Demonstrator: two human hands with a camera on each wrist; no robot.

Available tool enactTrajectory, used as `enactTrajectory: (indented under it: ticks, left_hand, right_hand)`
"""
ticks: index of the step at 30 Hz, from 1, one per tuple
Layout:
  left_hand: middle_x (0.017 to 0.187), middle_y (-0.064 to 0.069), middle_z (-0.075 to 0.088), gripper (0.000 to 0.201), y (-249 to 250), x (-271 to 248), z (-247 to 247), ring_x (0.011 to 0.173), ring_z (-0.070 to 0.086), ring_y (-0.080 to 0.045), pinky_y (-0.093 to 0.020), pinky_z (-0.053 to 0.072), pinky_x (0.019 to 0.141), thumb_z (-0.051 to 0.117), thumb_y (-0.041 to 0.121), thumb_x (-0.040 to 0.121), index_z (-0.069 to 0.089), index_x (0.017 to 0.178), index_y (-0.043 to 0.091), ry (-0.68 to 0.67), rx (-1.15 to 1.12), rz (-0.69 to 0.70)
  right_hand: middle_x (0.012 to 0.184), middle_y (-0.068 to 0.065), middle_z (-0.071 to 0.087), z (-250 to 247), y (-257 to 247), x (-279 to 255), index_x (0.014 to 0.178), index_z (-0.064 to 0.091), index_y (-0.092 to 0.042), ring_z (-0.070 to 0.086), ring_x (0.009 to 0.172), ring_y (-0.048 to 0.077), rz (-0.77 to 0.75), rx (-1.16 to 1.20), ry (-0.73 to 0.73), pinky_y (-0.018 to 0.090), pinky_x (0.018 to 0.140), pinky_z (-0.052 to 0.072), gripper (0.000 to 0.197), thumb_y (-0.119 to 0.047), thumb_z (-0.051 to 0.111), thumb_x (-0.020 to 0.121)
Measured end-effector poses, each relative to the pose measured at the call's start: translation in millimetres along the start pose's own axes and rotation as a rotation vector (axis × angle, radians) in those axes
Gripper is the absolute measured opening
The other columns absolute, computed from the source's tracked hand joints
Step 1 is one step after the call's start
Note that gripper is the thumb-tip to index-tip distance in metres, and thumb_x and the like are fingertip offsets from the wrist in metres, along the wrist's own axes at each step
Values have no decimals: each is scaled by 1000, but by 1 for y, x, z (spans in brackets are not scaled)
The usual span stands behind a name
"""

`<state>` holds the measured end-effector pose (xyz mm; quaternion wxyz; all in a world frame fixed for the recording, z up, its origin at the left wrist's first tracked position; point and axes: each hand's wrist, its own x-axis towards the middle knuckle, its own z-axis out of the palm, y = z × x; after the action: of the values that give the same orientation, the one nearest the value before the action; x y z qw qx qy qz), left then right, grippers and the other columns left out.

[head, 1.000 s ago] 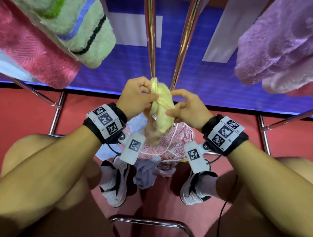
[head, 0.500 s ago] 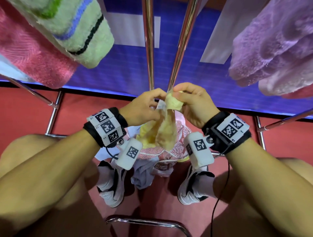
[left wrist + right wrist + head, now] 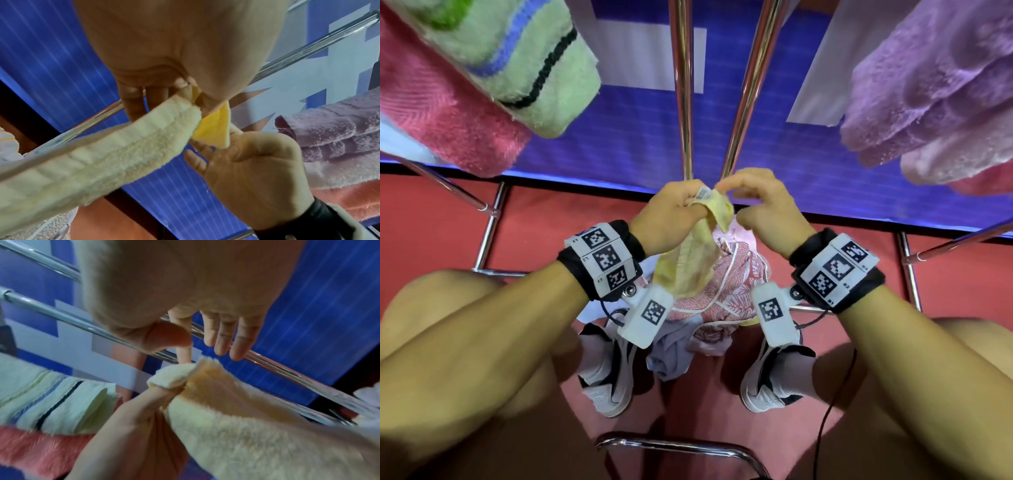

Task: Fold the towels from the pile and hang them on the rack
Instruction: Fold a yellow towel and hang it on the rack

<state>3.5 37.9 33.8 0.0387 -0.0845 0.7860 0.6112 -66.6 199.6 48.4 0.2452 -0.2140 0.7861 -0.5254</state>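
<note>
A pale yellow towel (image 3: 688, 267) hangs from my left hand (image 3: 674, 216), which pinches its top corner beside a small white label. The rest droops over the pile on the floor, a pink patterned cloth (image 3: 732, 284) and a grey-lilac one (image 3: 674, 349). My right hand (image 3: 760, 209) hovers just right of that corner. In the right wrist view its fingers (image 3: 224, 340) are loosely straight and hold nothing, and the index tip nears the towel's edge (image 3: 203, 363). Two chrome rack bars (image 3: 681, 102) rise behind my hands. The left wrist view shows the pinch (image 3: 191, 94) on the towel (image 3: 92, 162).
A green striped towel (image 3: 517, 58) and a pink one (image 3: 431, 113) hang on the rack at upper left, purple towels (image 3: 928, 85) at upper right. My shoes (image 3: 606, 373) flank the pile on the red floor. A chrome bar (image 3: 671, 445) curves near my knees.
The bunched towel has been drawn out so it hangs by one corner. My right hand, which pinched that corner half a second ago, has let go and opened.
</note>
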Motion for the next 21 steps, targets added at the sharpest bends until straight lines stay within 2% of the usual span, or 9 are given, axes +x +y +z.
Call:
enactTrajectory:
  ticks: [2, 3, 6, 9, 13, 15, 17, 19, 21]
  left_hand:
    - [74, 7, 66, 12, 1, 0, -1, 72, 60, -8, -24, 46, 74, 58, 3, 90, 66, 81, 7, -21, 8, -17]
    - [75, 1, 64, 12, 1, -1, -2, 71, 57, -11, -27, 46, 71, 57, 8, 88, 65, 84, 1, -25, 19, -21]
    - [74, -8, 56, 11, -3, -1, -1, 68, 50, -14, -31, 42, 66, 57, 9, 92, 62, 87, 1, 27, 95, -21]
    - [65, -7, 52, 5, -4, -2, -1, 56, 44, -12, -25, 37, 53, 63, 7, 93, 58, 96, 7, 107, 33, -56]
    - [69, -9, 58, 19, 1, -1, -6, 64, 51, -18, -25, 41, 55, 73, 11, 87, 57, 92, 4, 55, -28, -93]
    - [78, -10, 65, 27, -4, 1, -8, 70, 58, -18, -31, 48, 63, 80, 19, 74, 58, 86, 9, -38, 45, -134]
    - [83, -15, 69, 31, -9, -1, -9, 73, 60, -19, -40, 51, 70, 75, 27, 69, 63, 88, 5, -122, 151, -178]
    - [86, -21, 70, 24, -12, 0, -11, 75, 60, -20, -42, 50, 74, 75, 21, 75, 65, 88, 3, -84, 127, -182]
    - [81, -21, 66, 21, -9, 0, -14, 74, 56, -21, -37, 45, 71, 73, 18, 83, 64, 85, 0, 22, 40, -181]
  right_hand:
    - [135, 5, 41, 4, 1, -5, 114, 59, -29, 46, 124, 7, -132, -114, -138, 19, 89, 48, 57, 1, 64, 66]
    - [132, 3, 46, 8, 4, -6, 118, 58, -28, 47, 126, 12, -196, -150, -166, 23, 93, 48, 58, -2, 65, 66]
    - [100, -2, 67, 12, 11, -2, 105, 65, -18, 66, 90, 16, -233, -155, -56, 33, 78, 55, 29, -2, 65, 80]
    - [79, -2, 68, 6, 14, 7, 85, 65, -24, 67, 70, 22, -176, -165, 7, 39, 66, 57, 9, -15, 66, 86]
    - [84, 16, 67, 5, 9, 7, 86, 57, -18, 67, 67, 26, -112, -22, -12, 38, 59, 58, 11, -10, 60, 93]
    - [95, 29, 64, 5, 7, 5, 87, 53, -15, 66, 74, 27, -73, 114, -5, 41, 63, 60, 16, -3, 54, 97]
    - [89, 33, 61, 2, 5, 6, 83, 50, -18, 63, 73, 37, -65, 139, 46, 49, 65, 59, 20, -2, 48, 96]
    - [77, 19, 63, -1, 6, 8, 78, 50, -21, 56, 68, 34, -80, 1, 69, 47, 64, 54, 14, -12, 45, 87]
    - [72, 0, 61, -1, 4, 5, 75, 53, -20, 51, 67, 18, -61, -139, 27, 35, 65, 45, 14, -33, 52, 82]
